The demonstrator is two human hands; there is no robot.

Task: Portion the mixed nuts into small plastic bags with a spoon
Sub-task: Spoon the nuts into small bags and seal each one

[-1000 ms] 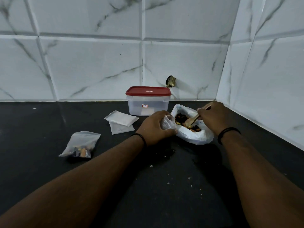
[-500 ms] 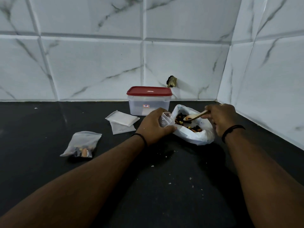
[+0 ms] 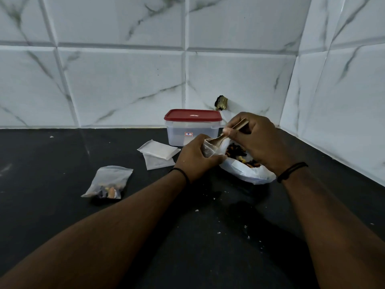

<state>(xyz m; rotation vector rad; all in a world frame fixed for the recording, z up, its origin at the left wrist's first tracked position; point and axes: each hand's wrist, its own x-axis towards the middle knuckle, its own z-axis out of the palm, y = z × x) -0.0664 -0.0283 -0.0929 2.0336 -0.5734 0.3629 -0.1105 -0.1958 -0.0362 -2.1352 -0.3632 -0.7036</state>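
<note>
Far left: one filled small bag (image 3: 108,182) lies flat on the dark counter (image 3: 52,163), nuts bunched at its lower end. Parked well clear of the work area, so it reads as a finished portion.

Next over: a short stack of empty small bags (image 3: 158,153), just left of the left hand. Likely staged there for a quick grab of the next one.

Behind them, a clear tub with a red lid (image 3: 192,127) sits against the tiled wall, lid on. Contents not readable.

Left hand (image 3: 195,159): fingers curled round the clear bag being filled (image 3: 208,148), pinching it near the mouth so the opening faces up and right toward the spoon. Bag is held just beside the supply, probably so spills drop back in.

Spoon (image 3: 225,136): wooden, bowl tipped down at the bag mouth, handle angled up and right. Looks like mid-pour; can't tell how much is on it.

Right hand (image 3: 260,142): fingertips pinch the spoon handle, wrist raised over the supply.

Mixed nuts (image 3: 239,153) sit in the open white bag (image 3: 248,173), rim rolled down for spoon access, partly hidden under the right hand.
</note>
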